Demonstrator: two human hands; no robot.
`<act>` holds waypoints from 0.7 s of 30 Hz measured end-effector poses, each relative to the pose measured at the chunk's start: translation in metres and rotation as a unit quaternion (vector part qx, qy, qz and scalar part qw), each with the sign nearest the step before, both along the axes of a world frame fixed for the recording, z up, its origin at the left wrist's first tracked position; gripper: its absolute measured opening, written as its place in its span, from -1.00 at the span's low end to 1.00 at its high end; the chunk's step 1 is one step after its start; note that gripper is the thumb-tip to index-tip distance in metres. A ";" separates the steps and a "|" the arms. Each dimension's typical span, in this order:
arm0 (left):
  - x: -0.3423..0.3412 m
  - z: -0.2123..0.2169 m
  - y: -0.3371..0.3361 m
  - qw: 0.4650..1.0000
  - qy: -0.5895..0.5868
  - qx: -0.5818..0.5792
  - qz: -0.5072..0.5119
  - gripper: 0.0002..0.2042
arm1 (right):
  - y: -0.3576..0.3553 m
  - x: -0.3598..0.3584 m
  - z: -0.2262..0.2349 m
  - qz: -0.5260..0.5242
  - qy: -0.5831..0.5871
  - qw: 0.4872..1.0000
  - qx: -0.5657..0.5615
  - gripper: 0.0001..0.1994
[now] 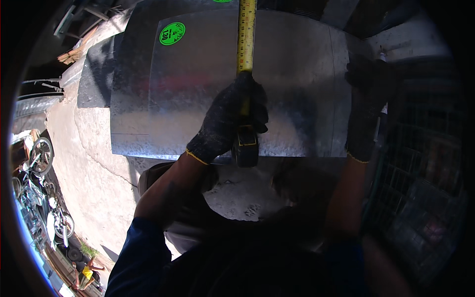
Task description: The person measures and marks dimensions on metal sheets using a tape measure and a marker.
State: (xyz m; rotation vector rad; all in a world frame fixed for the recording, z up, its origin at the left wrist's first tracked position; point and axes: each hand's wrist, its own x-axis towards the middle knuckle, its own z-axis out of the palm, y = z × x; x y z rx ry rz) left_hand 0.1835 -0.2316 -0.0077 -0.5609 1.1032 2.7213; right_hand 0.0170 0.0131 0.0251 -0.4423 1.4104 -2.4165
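Note:
A galvanised metal sheet [198,99] lies on the concrete ground in front of me, with a round green sticker [172,33] near its far left corner. My left hand [230,116], in a dark knit glove, grips a tape measure case [246,146] at the sheet's near edge. Its yellow blade [246,34] runs straight away across the sheet. My right hand [363,106], also gloved, rests in shadow at the sheet's right edge and holds a marker [382,56] upright. A thin drawn line [332,89] crosses the sheet just left of that hand.
A second dark sheet [96,74] sticks out under the first at the far left. A wire mesh crate [425,173] stands at my right. Bicycles [42,158] are parked at the far left. My knees fill the lower middle.

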 end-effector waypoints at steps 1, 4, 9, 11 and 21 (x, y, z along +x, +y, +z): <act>0.000 0.000 0.000 1.000 -0.018 -0.008 -0.010 -0.52 | -0.002 0.001 0.001 -0.119 0.054 0.983 0.129 -0.49; -0.004 -0.001 -0.006 0.986 0.086 -0.140 0.002 -0.50 | -0.011 0.017 0.004 -0.185 0.186 0.939 0.221 -0.48; -0.010 -0.004 -0.038 0.936 0.219 -0.242 0.133 -0.52 | -0.009 0.036 0.010 -0.203 0.243 0.897 0.310 -0.56; -0.010 -0.004 -0.043 0.939 0.224 -0.228 0.130 -0.60 | -0.007 0.043 0.001 -0.216 0.301 0.881 0.294 -0.58; -0.007 -0.019 -0.038 0.891 0.197 -0.404 0.068 -0.79 | 0.070 0.140 0.006 -0.207 0.105 0.900 0.369 -0.62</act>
